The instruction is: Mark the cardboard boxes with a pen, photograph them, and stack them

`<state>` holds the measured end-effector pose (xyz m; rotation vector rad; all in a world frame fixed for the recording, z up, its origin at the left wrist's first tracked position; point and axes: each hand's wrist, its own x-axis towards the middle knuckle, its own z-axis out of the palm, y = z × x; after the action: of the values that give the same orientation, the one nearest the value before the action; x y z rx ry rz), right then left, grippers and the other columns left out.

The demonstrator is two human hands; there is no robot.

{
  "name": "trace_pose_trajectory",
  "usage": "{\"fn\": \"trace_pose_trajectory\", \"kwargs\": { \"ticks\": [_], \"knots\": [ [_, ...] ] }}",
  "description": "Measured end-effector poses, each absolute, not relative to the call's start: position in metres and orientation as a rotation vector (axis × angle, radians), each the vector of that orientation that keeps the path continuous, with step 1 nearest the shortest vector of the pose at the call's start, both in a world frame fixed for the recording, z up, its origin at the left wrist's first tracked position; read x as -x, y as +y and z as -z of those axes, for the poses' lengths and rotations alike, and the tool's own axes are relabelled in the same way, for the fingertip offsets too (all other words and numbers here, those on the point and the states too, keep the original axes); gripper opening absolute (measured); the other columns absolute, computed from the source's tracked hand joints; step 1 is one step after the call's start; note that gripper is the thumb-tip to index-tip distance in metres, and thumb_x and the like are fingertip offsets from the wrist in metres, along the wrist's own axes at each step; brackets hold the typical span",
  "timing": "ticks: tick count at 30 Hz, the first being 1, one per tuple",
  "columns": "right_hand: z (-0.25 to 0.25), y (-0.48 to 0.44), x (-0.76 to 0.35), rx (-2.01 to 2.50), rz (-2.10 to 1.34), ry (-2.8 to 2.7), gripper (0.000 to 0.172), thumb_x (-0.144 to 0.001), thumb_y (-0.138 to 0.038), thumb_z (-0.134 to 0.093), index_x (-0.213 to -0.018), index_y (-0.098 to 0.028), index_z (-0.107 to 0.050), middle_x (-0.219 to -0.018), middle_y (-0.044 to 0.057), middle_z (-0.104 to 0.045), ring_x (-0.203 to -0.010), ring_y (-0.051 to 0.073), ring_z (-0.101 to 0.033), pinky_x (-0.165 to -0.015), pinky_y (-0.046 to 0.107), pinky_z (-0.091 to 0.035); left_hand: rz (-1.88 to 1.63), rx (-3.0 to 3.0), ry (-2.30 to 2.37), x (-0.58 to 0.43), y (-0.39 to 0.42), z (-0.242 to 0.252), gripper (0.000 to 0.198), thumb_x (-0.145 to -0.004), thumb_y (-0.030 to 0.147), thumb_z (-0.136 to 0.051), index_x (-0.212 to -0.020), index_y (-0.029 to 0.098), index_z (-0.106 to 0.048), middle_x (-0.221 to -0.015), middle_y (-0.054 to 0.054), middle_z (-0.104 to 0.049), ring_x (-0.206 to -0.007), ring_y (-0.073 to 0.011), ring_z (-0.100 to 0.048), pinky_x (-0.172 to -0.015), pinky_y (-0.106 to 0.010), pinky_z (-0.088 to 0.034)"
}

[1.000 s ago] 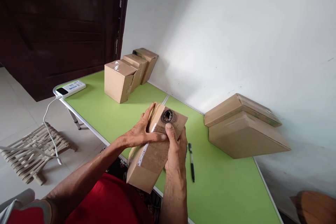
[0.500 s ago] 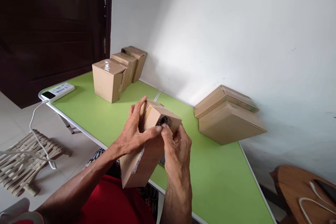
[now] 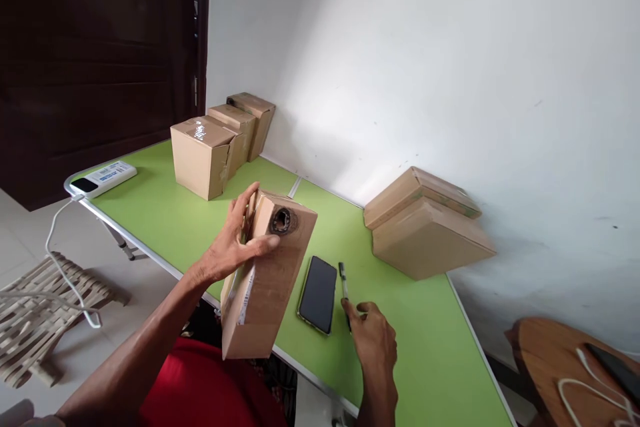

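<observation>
a: where's the box, and what has hold of it?
b: the long brown cardboard box (image 3: 270,287) is tilted up over the near edge of the lime-green, metal-rimmed table (image 3: 415,340). the left hand (image 3: 233,247) is clamped on it near the top, thumb across the broad face, fingers round the side edge.
a: why there?
b: probably because that grip lets one hand steady it. it also turns the dark-rimmed round hole (image 3: 281,220) toward the wearer, with the thumb just below. whether the lower end rests on the lap, i can't tell.
a: and the right hand (image 3: 373,337)?
b: down at the slim black-and-clear pen (image 3: 343,280), fingers curled, one tip at the barrel. i can't tell whether they're pinched on it or only touching. the pen lies just beside the black-screened rectangular phone (image 3: 319,295), on that hand's side, which looks handy for reaching.
a: the other cartons?
b: a row of brown cardboard boxes (image 3: 197,160) runs back toward the wall at the left, and a pair of brown cardboard cartons (image 3: 433,240) sits against it at the right. i'd guess they're set back so the middle is free for handling.
</observation>
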<state>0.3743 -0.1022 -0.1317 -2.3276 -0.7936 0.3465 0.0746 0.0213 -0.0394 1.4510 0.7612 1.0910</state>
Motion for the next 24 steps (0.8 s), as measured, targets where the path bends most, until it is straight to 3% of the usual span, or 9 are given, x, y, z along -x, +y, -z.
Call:
{"fn": "trace_pose_trajectory", "kwargs": {
  "ticks": [3, 6, 8, 11, 15, 19, 24],
  "knots": [
    [0.141, -0.104, -0.385, 2.382, -0.39, -0.811, 0.022, -0.063, -0.049, -0.065, -0.055, -0.031, -0.054, -0.065, 0.012, -0.064, -0.07, 0.038, -0.061, -0.073, 0.054, -0.046, -1.033, -1.559, 0.717, -0.072, 0.024, 0.042, 0.122, -0.074, 0.048, -0.087, -0.17, 0.034, -0.014, -0.168, -0.015, -0.029, -0.152, -0.0432, -0.034, -0.126, -0.063, -0.028],
    [0.137, -0.104, -0.39, 2.409, -0.406, -0.819, 0.024, -0.062, -0.043, -0.065, -0.047, -0.032, -0.051, -0.055, 0.009, -0.057, -0.063, 0.034, -0.057, -0.069, 0.051, -0.044, -1.012, -1.632, 0.715, -0.071, 0.023, 0.045, 0.128, -0.073, 0.048, -0.089, -0.17, 0.033, -0.007, -0.172, -0.016, -0.021, -0.155, -0.0443, -0.029, -0.127, -0.063, -0.026],
    [0.124, -0.102, -0.385, 2.208, -0.4, -0.728, 0.023, -0.064, -0.046, -0.069, -0.053, -0.03, -0.056, -0.055, 0.006, -0.058, -0.058, 0.03, -0.056, -0.062, 0.047, -0.044, -1.019, -1.633, 0.712, -0.071, 0.021, 0.047, 0.127, -0.074, 0.048, -0.089, -0.171, 0.031, -0.007, -0.172, -0.017, -0.021, -0.155, -0.0447, -0.028, -0.128, -0.063, -0.025],
    [0.086, -0.096, -0.355, 1.486, -0.479, -0.486, 0.034, -0.058, -0.05, -0.085, -0.072, -0.026, -0.064, -0.061, 0.002, -0.065, -0.056, 0.023, -0.06, -0.054, 0.037, -0.047, -1.037, -1.606, 0.683, -0.072, 0.02, 0.05, 0.124, -0.075, 0.049, -0.086, -0.17, 0.03, -0.009, -0.172, -0.016, -0.023, -0.155, -0.0442, -0.029, -0.128, -0.063, -0.025],
    [0.032, -0.077, -0.28, 0.945, -0.557, -0.659, 0.033, -0.072, -0.046, -0.089, -0.084, -0.022, -0.07, -0.075, 0.002, -0.074, -0.069, 0.021, -0.071, -0.063, 0.034, -0.058, -1.044, -1.582, 0.674, -0.074, 0.021, 0.053, 0.126, -0.071, 0.051, -0.087, -0.17, 0.027, -0.013, -0.169, -0.017, -0.029, -0.156, -0.0442, -0.028, -0.128, -0.064, -0.025],
    [0.016, -0.056, -0.225, 0.821, -0.485, -0.82, 0.017, -0.087, -0.035, -0.082, -0.089, -0.021, -0.074, -0.084, 0.003, -0.076, -0.076, 0.019, -0.073, -0.069, 0.034, -0.06, -1.065, -1.574, 0.679, -0.072, 0.022, 0.055, 0.124, -0.071, 0.049, -0.088, -0.169, 0.028, -0.015, -0.167, -0.015, -0.033, -0.155, -0.0435, -0.03, -0.129, -0.063, -0.025],
    [0.028, -0.049, -0.215, 0.911, -0.401, -0.884, 0.015, -0.091, -0.032, -0.08, -0.094, -0.018, -0.076, -0.083, 0.003, -0.074, -0.069, 0.015, -0.067, -0.066, 0.03, -0.054, -1.085, -1.582, 0.672, -0.071, 0.022, 0.058, 0.122, -0.072, 0.048, -0.088, -0.169, 0.032, -0.017, -0.168, -0.013, -0.03, -0.153, -0.0433, -0.033, -0.129, -0.062, -0.027]
  ]
}}
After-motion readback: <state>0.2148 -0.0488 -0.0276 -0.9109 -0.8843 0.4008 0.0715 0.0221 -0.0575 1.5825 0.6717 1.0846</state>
